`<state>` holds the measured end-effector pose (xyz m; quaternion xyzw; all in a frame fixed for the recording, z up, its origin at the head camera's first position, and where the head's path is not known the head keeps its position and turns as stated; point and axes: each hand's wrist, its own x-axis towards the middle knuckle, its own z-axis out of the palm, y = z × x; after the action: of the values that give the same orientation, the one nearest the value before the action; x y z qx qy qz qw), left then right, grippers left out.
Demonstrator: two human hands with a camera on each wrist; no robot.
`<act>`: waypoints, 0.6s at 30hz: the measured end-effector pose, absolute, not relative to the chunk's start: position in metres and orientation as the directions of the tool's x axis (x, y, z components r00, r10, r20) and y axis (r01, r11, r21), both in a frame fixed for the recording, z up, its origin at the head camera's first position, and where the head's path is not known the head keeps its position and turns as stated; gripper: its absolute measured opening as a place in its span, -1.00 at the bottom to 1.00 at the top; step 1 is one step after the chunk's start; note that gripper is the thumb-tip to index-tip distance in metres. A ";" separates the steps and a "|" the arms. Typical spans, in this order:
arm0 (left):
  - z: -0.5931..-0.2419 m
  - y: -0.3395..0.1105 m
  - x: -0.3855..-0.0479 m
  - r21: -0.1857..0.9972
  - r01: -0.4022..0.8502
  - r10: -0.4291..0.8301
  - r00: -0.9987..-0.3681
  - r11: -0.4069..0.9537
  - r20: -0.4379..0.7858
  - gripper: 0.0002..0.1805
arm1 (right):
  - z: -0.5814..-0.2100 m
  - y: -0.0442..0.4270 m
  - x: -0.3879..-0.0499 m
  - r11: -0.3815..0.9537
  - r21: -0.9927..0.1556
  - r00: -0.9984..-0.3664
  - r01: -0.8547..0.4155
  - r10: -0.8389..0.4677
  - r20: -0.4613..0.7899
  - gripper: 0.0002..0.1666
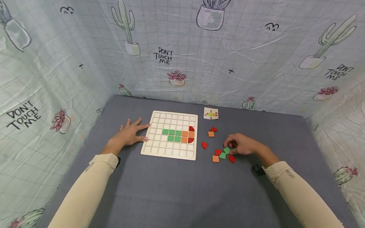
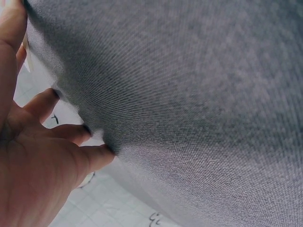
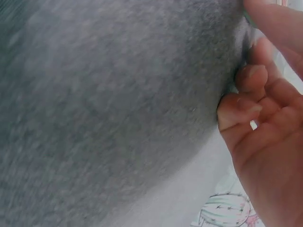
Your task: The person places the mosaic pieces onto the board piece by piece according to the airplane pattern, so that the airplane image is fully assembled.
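Note:
A pale grid board [image 1: 168, 152] lies on the grey table, with green square tiles [image 1: 172, 132], orange square tiles [image 1: 184, 136] and two red quarter-circle tiles [image 1: 191, 129] set in its cells. My left hand [image 1: 128, 133] is spread at the board's left edge, its thumb and index fingertip touching the rim. In the left wrist view the other fingertips [image 2: 106, 153] rest on the cloth. To the right of the board, my right hand [image 1: 240, 144] pinches a green square tile [image 1: 226, 150] between thumb and fingers. Its other fingers [image 3: 236, 111] are curled in the right wrist view.
Around the right hand lie another green square [image 1: 222, 155], an orange square [image 1: 215, 159] and red quarter-circles [image 1: 232, 159]. More loose tiles [image 1: 211, 134] are farther back. A small pattern card [image 1: 211, 113] lies beyond them. A cactus-print curtain [image 1: 182, 50] encloses the table.

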<state>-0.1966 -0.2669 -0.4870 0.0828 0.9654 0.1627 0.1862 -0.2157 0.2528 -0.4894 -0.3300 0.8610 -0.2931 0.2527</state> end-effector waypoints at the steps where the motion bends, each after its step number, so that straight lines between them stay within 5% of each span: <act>1: -0.487 -0.267 -0.197 0.345 0.099 0.221 -0.917 0.933 -0.333 -0.12 | -0.489 0.253 -0.215 0.616 -0.669 -0.659 -0.416 -0.711 -0.245 -0.75; 18: -0.489 -0.269 -0.198 0.337 0.097 0.217 -0.915 0.936 -0.340 -0.12 | -0.488 0.251 -0.208 0.670 -0.563 -0.705 -0.483 -0.679 -0.204 -0.84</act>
<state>-0.1977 -0.2690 -0.4894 0.0814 0.9656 0.1586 0.1894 -0.2077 0.2506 -0.4881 -0.3262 0.8911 -0.2415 0.2030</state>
